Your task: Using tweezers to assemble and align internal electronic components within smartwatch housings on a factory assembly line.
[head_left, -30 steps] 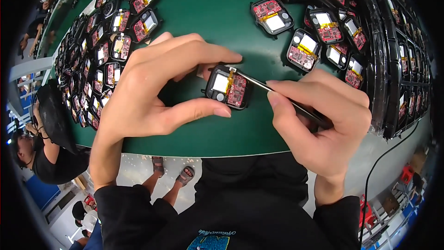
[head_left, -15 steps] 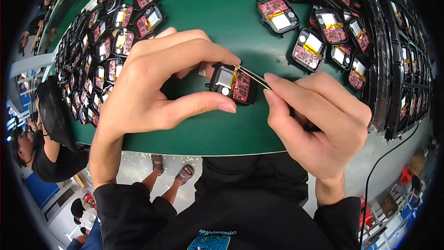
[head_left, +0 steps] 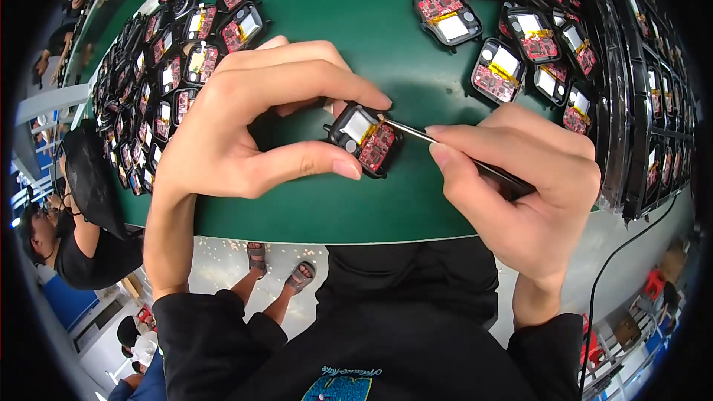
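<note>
My left hand (head_left: 252, 122) grips an open black watch-like housing (head_left: 349, 128) by its edges, thumb on the near side and index finger on the far side. Inside it show a silver battery, a strip of yellow tape, a round silver part and a red circuit board (head_left: 377, 148). Pinched in my right hand (head_left: 529, 186) is a pair of metal tweezers (head_left: 416, 132). Their tips reach the housing's upper right, by the end of the yellow tape and close to my left index fingertip. Whether the tips grip anything is too small to tell.
Many similar open housings (head_left: 448, 18) lie on the green table (head_left: 334, 215), crowded at the left and the far right. Black trays (head_left: 639, 104) holding more stand stacked along the right edge. A person (head_left: 82, 245) is at the left; a black cable (head_left: 601, 275) hangs at the right.
The housing has shifted slightly left and turned a little clockwise in my left hand. The tweezers have flattened in angle, their arms look closer together, and more of their dark handle shows.
</note>
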Demonstrator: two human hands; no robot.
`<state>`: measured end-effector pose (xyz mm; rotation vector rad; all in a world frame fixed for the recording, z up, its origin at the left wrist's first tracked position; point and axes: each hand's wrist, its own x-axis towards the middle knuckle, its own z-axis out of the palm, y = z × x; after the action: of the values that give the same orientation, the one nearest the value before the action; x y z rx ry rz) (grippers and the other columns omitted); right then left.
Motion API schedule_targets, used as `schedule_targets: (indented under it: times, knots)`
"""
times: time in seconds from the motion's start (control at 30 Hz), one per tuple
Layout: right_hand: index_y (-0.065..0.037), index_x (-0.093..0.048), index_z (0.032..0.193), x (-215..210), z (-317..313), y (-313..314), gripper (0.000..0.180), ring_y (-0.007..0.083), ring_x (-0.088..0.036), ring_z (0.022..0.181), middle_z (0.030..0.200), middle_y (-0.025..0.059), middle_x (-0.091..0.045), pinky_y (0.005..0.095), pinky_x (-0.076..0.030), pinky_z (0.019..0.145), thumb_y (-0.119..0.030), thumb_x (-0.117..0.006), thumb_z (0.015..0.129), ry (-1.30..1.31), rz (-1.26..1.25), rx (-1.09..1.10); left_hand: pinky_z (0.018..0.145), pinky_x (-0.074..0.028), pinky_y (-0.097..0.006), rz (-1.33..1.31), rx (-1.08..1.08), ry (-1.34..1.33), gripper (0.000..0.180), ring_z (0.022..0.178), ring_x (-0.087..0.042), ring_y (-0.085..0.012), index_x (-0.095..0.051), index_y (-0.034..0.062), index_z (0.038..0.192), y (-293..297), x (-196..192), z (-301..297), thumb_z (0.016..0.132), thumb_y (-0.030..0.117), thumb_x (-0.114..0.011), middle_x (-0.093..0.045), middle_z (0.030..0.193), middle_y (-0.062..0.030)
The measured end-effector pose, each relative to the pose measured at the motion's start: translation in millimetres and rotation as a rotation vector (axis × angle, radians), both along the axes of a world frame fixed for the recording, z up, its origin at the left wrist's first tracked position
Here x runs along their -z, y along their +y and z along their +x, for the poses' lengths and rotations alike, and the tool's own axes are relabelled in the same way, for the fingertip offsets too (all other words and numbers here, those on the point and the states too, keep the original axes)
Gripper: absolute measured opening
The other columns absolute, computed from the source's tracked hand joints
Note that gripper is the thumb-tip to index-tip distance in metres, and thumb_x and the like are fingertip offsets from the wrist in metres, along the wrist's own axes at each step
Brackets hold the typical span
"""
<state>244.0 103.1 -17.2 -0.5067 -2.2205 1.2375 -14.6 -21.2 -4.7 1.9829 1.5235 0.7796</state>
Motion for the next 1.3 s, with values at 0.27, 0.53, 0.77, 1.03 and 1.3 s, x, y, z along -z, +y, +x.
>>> schedule_targets:
  times: [0.27,0.53,0.77,1.03,1.3]
  knots:
    - [0.004,-0.085,0.097,1.9,-2.2,1.7,0.021,0.0086,-0.054,0.056,0.07,0.0046,-0.068,0.0247,-0.035,0.052,0.01,-0.081,0.078,0.015,0.024,-0.01,0.065,-0.038,-0.03,0.022,0.018,0.026,0.063,0.07,-0.054,-0.0133,-0.082,-0.0001,0.114,3.2,-1.6,1.2,0.079,0.051,-0.093,-0.075,0.097,-0.0065]
    - [0.004,-0.085,0.097,4.3,-1.7,1.3,0.021,0.0084,-0.054,0.056,0.07,0.004,-0.067,0.025,-0.035,0.052,0.011,-0.082,0.078,0.018,0.018,-0.002,0.071,-0.04,-0.033,0.028,0.033,0.022,0.061,0.076,-0.063,-0.0176,-0.082,-0.0014,0.112,2.9,-3.0,1.0,0.078,0.048,-0.094,-0.078,0.097,-0.0092]
    - [0.004,-0.085,0.097,2.7,-2.2,-1.2,0.02,0.0083,-0.055,0.056,0.07,0.0045,-0.068,0.0249,-0.036,0.052,0.01,-0.082,0.078,0.014,0.012,-0.009,0.077,-0.045,-0.034,0.023,0.04,0.032,0.06,0.083,-0.069,-0.0227,-0.081,-0.0031,0.111,2.3,-2.6,0.8,0.079,0.046,-0.093,-0.079,0.098,-0.0114]
    - [0.004,-0.085,0.097,4.4,-0.6,-0.2,0.02,0.0081,-0.055,0.055,0.07,0.0045,-0.068,0.0243,-0.036,0.051,0.011,-0.081,0.079,0.042,0.029,-0.01,0.078,-0.045,-0.034,0.003,0.046,0.051,0.058,0.085,-0.07,-0.0229,-0.081,-0.0032,0.111,3.3,-5.6,2.1,0.079,0.044,-0.094,-0.079,0.099,-0.012]
    - [0.004,-0.085,0.096,0.9,-0.6,-0.4,0.019,0.008,-0.054,0.054,0.069,0.0044,-0.068,0.0245,-0.035,0.05,0.01,-0.081,0.079,0.009,0.015,-0.003,0.076,-0.044,-0.034,0.013,0.037,0.056,0.058,0.085,-0.07,-0.0225,-0.081,-0.0027,0.111,1.1,-4.6,2.1,0.08,0.045,-0.093,-0.078,0.099,-0.0109]
